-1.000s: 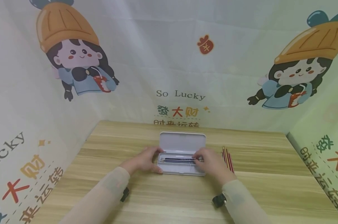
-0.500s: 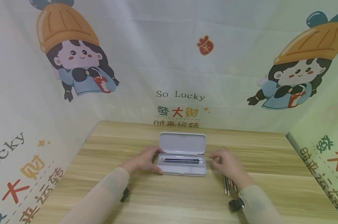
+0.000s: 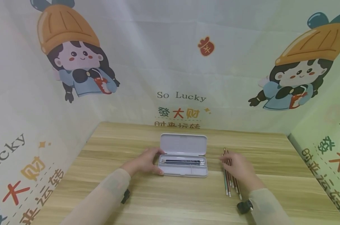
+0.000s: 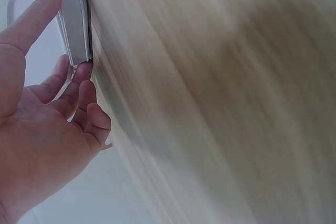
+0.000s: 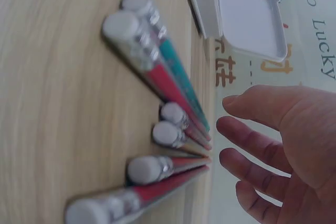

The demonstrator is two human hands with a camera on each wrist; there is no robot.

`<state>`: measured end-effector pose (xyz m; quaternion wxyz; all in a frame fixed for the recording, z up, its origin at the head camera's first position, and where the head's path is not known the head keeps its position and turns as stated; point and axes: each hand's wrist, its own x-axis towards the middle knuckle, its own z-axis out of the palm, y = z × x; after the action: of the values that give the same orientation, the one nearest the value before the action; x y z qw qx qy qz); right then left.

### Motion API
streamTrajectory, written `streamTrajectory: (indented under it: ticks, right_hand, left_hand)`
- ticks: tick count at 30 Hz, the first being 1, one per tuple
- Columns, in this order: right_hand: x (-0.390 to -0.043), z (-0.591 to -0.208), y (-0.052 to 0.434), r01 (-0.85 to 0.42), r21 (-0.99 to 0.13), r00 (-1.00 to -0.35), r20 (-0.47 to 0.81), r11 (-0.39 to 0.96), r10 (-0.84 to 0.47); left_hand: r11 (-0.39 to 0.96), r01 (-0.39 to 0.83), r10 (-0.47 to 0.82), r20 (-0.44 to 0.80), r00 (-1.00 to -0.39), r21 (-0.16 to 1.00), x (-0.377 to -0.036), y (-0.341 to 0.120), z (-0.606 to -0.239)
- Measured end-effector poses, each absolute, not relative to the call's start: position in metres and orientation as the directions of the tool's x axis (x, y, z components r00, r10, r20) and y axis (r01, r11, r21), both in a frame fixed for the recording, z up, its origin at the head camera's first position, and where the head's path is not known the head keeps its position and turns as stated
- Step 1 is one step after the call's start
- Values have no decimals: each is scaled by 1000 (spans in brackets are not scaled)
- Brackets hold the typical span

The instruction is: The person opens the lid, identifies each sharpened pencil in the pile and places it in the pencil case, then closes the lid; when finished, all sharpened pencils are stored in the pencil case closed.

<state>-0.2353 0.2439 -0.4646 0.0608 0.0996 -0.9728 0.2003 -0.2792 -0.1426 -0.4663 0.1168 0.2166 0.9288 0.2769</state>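
Note:
A white pencil case (image 3: 174,170) lies open on the table, its lid (image 3: 184,143) raised at the back. Several dark pencils (image 3: 184,162) lie side by side in its rear compartment. My left hand (image 3: 146,161) grips the case's left end, thumb at the front corner and fingers at the back; the left wrist view shows fingertips against the case's end (image 4: 75,22). To the right of the case, my right hand (image 3: 238,165) hovers over a loose bunch of pencils (image 3: 229,184). In the right wrist view its fingers are apart with nothing between them, beyond white-erasered red and teal pencils (image 5: 176,72).
The wood-grain table (image 3: 172,203) is walled in by a printed white cloth (image 3: 170,62) at the back and both sides. The case's front compartment has a small divider at the right. A black wrist camera (image 3: 244,207) sits under the right sleeve.
My right hand has left the pencils inside the case and moved right, over the loose bunch. The left hand and the case have stayed in place.

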Motion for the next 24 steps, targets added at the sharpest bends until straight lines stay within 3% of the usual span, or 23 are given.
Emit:
streamTrajectory:
  ticks: [24]
  right_hand:
    - [-242, -463, 251, -110, -344, -994, 47, 933, -99]
  left_hand:
    - [735, 341, 469, -76, -880, 586, -278, -142, -465]
